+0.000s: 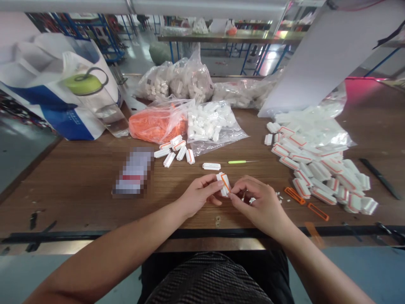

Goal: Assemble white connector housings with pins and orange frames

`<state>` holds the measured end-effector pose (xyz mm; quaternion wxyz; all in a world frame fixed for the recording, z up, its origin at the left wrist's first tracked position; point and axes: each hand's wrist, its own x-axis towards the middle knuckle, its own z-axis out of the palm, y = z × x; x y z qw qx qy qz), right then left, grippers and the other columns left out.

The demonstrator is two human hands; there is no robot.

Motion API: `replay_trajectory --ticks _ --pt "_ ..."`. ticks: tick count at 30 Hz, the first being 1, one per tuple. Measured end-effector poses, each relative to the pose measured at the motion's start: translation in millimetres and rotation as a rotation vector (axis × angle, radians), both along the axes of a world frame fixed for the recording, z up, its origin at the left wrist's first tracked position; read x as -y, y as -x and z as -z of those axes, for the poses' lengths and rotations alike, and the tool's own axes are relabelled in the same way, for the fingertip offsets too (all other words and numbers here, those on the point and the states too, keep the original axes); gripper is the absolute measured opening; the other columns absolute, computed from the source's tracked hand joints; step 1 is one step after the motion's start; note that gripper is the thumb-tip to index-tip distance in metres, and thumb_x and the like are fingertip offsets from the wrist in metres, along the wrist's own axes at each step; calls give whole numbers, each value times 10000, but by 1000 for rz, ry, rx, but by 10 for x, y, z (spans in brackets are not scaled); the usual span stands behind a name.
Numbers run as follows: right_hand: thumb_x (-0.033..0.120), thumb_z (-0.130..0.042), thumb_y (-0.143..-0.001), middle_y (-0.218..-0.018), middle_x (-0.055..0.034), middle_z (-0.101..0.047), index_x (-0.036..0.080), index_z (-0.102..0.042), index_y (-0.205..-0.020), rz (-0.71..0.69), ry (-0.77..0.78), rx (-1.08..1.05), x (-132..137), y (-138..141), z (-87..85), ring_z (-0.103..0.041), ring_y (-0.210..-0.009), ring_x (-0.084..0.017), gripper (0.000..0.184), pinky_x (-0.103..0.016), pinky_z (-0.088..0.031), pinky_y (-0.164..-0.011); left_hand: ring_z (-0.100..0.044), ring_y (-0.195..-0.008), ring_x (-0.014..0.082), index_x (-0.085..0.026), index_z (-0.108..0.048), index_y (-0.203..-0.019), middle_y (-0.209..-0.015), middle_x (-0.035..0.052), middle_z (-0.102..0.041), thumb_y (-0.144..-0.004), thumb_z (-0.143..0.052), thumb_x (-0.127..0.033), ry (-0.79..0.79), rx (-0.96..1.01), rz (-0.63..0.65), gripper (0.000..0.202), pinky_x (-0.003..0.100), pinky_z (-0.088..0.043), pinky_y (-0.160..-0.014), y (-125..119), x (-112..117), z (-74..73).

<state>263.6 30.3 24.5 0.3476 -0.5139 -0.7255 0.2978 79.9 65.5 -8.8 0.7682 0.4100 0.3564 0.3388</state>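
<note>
My left hand (202,194) holds a small white plastic part (223,190) tilted between thumb and fingers, above the table's front half. A thin orange sealing ring (225,181) runs across that part's face. At its lower right end, my right hand (261,204) pinches with thumb and forefinger, at the end of the ring; the exact contact is partly hidden. Just beyond the hands lie a single white part (211,166) and a yellow-green handled pick (237,162). Loose orange rings (318,212) rest right of my right hand.
A pile of white parts with orange rings (322,173) spreads at the right, near a black tool (379,178). Behind stand a bag of orange rings (158,124) and a bag of white parts (209,122). A pixelated object (133,172) lies left, below a white-blue bag (68,120).
</note>
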Motion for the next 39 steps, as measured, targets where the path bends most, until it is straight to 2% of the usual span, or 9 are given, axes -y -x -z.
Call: replay_trajectory --ticks 6,9,12,14,19,24,27,34,39 --pt "199 -576 -872 -835 -39 -655 218 -671 -821 -78 -184 47 49 52 76 -593 -676 -134 109 -278 -483 -594 -577 -716 87 -146 -698 -917 -836 24 -650 -733 -784 -457 39 53 -46 372 162 -497 -571 -8 13 -42" --pt "205 -576 -873 -811 -37 -669 217 -662 -796 -36 -160 -26 59 55 84 -590 -639 -131 116 -271 -475 -551 -601 -722 100 -144 -704 -926 -839 36 -667 -729 -791 -444 52 75 -51 370 166 -501 -557 -3 -3 -28" --pt "222 -587 -870 -729 -21 -669 214 -652 -749 69 -90 -100 42 20 65 -599 -623 -134 138 -261 -467 -533 -633 -780 138 -142 -709 -1005 -894 63 -686 -733 -786 -430 70 110 -21 403 193 -525 -565 1 -11 1" --pt "221 -600 -865 -718 -14 -675 214 -659 -751 86 -81 -102 27 0 62 -597 -611 -128 129 -251 -461 -520 -634 -798 147 -140 -708 -1047 -917 70 -689 -742 -781 -415 76 128 -15 417 205 -540 -574 2 -6 18" --pt "160 -601 -864 -781 -28 -694 206 -661 -814 6 -249 -45 24 37 117 -634 -700 -139 91 -248 -479 -545 -644 -828 148 -140 -698 -1096 -963 80 -702 -767 -772 -377 106 142 -44 412 200 -555 -599 -2 13 30" --pt "136 -584 -872 -843 -54 -703 203 -674 -860 35 -323 37 51 113 175 -656 -748 -154 113 -271 -511 -592 -667 -904 162 -155 -684 -1124 -1103 104 -699 -798 -756 -320 127 160 -1 372 200 -559 -659 -1 7 22" --pt "176 -597 -868 -843 -51 -706 203 -687 -845 81 -253 -6 59 117 180 -651 -720 -149 97 -275 -515 -595 -666 -935 166 -171 -679 -1141 -1135 99 -690 -808 -750 -296 144 186 8 362 221 -561 -701 4 13 37" --pt "327 -707 -763 -736 -29 -737 205 -723 -752 204 192 -263 6 53 147 -649 -638 -150 123 -277 -507 -585 -644 -969 171 -208 -672 -1181 -1099 58 -680 -821 -725 -226 132 202 18 364 290 -544 -804 7 54 51" --pt "401 -738 -701 -684 -31 -733 198 -742 -715 195 371 -382 -35 34 120 -587 -536 -124 204 -235 -442 -452 -641 -975 168 -218 -693 -1151 -1119 54 -674 -804 -741 -218 120 201 5 350 299 -532 -849 -4 61 65"
